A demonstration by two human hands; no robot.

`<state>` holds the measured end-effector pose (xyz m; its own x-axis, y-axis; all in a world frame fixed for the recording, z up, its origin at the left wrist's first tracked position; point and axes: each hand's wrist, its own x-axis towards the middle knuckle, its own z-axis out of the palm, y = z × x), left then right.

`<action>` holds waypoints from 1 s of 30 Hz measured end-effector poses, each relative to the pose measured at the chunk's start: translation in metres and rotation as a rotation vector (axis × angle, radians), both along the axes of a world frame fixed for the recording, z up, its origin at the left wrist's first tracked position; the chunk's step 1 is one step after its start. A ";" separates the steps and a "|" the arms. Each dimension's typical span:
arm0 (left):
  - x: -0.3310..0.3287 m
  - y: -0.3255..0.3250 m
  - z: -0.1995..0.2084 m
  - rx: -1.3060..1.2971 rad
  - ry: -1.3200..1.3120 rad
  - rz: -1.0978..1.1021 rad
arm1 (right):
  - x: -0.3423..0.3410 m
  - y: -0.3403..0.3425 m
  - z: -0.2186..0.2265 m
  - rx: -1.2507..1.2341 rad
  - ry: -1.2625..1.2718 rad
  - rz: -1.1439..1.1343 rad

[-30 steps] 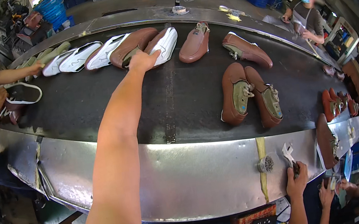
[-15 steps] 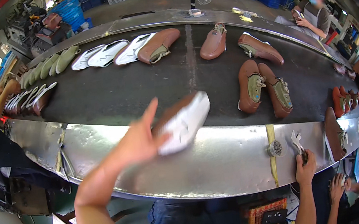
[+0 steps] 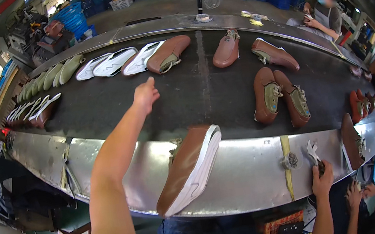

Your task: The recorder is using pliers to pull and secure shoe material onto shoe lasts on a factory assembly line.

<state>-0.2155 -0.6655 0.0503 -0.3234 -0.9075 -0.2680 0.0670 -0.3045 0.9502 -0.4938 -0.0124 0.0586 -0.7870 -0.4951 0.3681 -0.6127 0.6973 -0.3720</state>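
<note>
My left hand [image 3: 147, 97] reaches over the dark conveyor belt [image 3: 175, 97], empty, its index finger stretched toward a brown shoe [image 3: 169, 54] that lies by white-soled ones. Closer to me, another brown shoe [image 3: 188, 171] rests on its side across the metal ledge, white sole facing right, untouched by either hand. On the ledge at right, my right hand [image 3: 322, 178] is closed around the dark handles of pliers [image 3: 313, 151], silver jaws pointing away from me. A small clear cup [image 3: 291, 160] of tiny dark pieces stands left of the pliers.
Two brown shoes [image 3: 265, 97] stand on the belt at right, with more beyond. Green shoes [image 3: 70, 69] line its far left. Another brown shoe [image 3: 351, 143] sits on the ledge right of my pliers. Co-workers are at left, far right [image 3: 323, 16] and near right [image 3: 355, 194].
My left hand has let go of the brown shoe, which now lies on the ledge, and has moved away over the belt. My right hand still holds the pliers in about the same place.
</note>
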 end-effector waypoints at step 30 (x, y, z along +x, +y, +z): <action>0.126 0.155 0.131 0.159 0.655 -0.130 | 0.216 -0.090 0.031 -0.767 -0.612 0.476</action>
<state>-0.0900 -0.5103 0.1815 -0.5681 -0.8159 -0.1073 0.5655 -0.4818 0.6694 -0.2779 -0.1026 0.0895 -0.7305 -0.6033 0.3201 -0.3216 -0.1096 -0.9405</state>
